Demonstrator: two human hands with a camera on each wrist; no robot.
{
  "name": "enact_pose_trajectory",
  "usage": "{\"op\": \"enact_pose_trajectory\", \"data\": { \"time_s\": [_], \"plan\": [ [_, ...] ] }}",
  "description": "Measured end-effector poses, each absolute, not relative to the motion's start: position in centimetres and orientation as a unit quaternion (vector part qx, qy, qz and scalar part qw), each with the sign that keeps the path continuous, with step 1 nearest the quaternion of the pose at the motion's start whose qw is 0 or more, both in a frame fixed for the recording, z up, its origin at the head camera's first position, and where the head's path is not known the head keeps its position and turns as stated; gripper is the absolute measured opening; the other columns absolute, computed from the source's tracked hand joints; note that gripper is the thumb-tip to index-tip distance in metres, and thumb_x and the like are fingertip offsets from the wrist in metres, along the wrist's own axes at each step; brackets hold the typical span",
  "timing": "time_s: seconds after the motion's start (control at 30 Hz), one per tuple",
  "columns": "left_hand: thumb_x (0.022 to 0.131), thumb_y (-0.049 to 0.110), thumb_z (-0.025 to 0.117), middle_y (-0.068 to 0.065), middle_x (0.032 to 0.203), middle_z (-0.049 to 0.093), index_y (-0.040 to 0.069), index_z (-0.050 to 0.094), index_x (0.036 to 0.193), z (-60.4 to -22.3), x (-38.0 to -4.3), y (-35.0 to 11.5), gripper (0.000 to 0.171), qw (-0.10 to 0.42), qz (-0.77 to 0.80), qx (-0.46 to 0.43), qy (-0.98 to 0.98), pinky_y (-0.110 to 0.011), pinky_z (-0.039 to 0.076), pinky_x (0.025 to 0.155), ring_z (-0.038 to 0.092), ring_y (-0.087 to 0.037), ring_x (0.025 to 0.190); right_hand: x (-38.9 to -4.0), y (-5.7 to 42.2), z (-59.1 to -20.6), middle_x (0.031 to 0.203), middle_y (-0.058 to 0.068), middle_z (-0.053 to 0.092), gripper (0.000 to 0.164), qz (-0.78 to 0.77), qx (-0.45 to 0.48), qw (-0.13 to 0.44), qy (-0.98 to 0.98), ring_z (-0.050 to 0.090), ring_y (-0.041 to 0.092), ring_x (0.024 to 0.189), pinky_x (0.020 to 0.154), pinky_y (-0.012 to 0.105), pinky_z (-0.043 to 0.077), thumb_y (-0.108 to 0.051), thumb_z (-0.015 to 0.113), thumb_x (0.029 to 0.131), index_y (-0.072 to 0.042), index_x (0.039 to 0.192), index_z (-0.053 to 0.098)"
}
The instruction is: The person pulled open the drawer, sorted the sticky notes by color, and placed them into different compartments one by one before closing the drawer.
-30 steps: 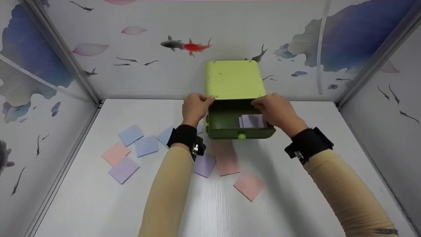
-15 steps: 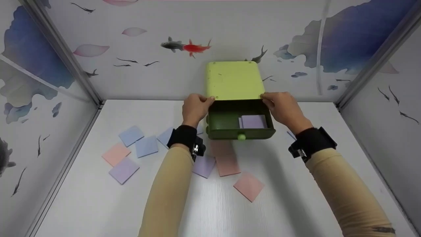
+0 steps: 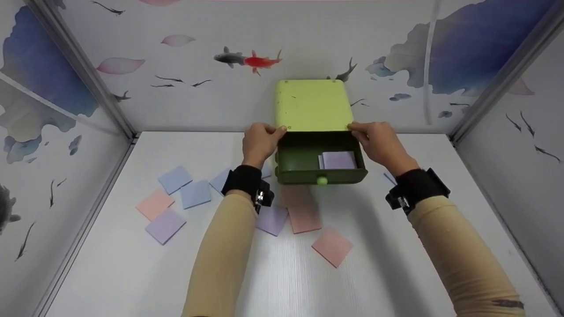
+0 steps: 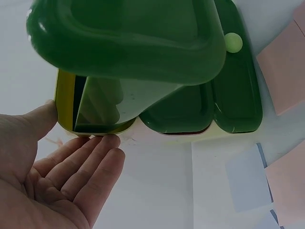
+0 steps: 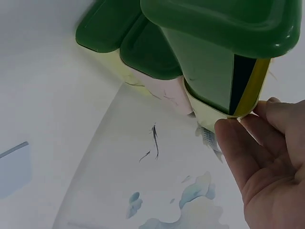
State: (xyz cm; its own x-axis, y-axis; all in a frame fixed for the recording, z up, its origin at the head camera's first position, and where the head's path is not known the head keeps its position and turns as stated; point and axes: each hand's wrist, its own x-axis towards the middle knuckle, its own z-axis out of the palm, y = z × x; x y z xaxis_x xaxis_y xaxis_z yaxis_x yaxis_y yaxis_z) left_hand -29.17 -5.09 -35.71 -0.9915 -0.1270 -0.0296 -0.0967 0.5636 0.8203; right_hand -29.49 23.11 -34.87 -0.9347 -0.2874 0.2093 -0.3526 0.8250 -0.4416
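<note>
A drawer box (image 3: 313, 105) with a lime-yellow top stands against the back wall. Its green top drawer (image 3: 299, 156) is pulled out, and purple square cards (image 3: 339, 160) lie at the drawer's right side. My left hand (image 3: 260, 143) holds the box's front left corner, thumb on the top and fingers along the side. At the front right corner, my right hand (image 3: 381, 143) grips likewise with thumb and fingers. Both wrist views show the drawer (image 4: 128, 43) jutting out over two closed lower drawers, one with a round light-green knob (image 4: 233, 43).
Blue cards (image 3: 196, 194), a pink card (image 3: 155, 204) and a purple card (image 3: 165, 226) lie on the white table (image 3: 110, 273) at left. More pink cards (image 3: 332, 247) and a purple card (image 3: 272, 220) lie before the box. A blue card (image 5: 14, 169) lies right of it.
My right hand has left the purple cards inside the drawer and moved to the box's front right corner. The left hand has stayed at its corner.
</note>
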Motion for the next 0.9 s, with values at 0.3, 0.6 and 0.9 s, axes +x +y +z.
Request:
{"op": "enact_pose_trajectory", "data": {
  "time_s": [0.3, 0.6, 0.9],
  "plan": [
    [0.097, 0.04, 0.058, -0.009, 0.107, 0.072, 0.007, 0.069, 0.115, -37.0, -29.3, -6.8, 0.039, 0.016, -0.492, 0.01, -0.87, -0.037, 0.053, 0.085, 0.068, -0.022, 0.095, -29.6, 22.9, -34.9, 0.131, 0.02, 0.061, 0.032, 0.236, 0.165, 0.047, -0.956, 0.06, 0.035, 0.119, 0.099, 0.05, 0.048, -0.009, 0.052, 0.101, -0.005, 0.131, 0.062],
    [0.099, 0.026, 0.056, -0.011, 0.111, 0.072, 0.007, 0.069, 0.117, -39.8, -28.3, -9.7, 0.029, 0.011, -0.449, -0.023, -0.893, -0.039, 0.052, 0.091, 0.069, -0.023, 0.101, -29.5, 23.0, -34.6, 0.132, 0.019, 0.061, 0.033, 0.236, 0.17, 0.037, -0.956, 0.062, 0.036, 0.115, 0.096, 0.051, 0.049, -0.009, 0.05, 0.102, -0.007, 0.133, 0.06],
    [0.092, 0.014, 0.066, -0.009, 0.11, 0.073, 0.007, 0.073, 0.114, -44.9, -25.6, -10.4, 0.024, -0.069, -0.304, -0.106, -0.944, -0.039, 0.053, 0.091, 0.067, -0.024, 0.104, -29.6, 23.3, -34.2, 0.132, 0.02, 0.06, 0.034, 0.237, 0.162, 0.028, -0.957, 0.058, 0.036, 0.121, 0.101, 0.052, 0.046, -0.008, 0.051, 0.101, -0.006, 0.133, 0.06]
  ]
}}
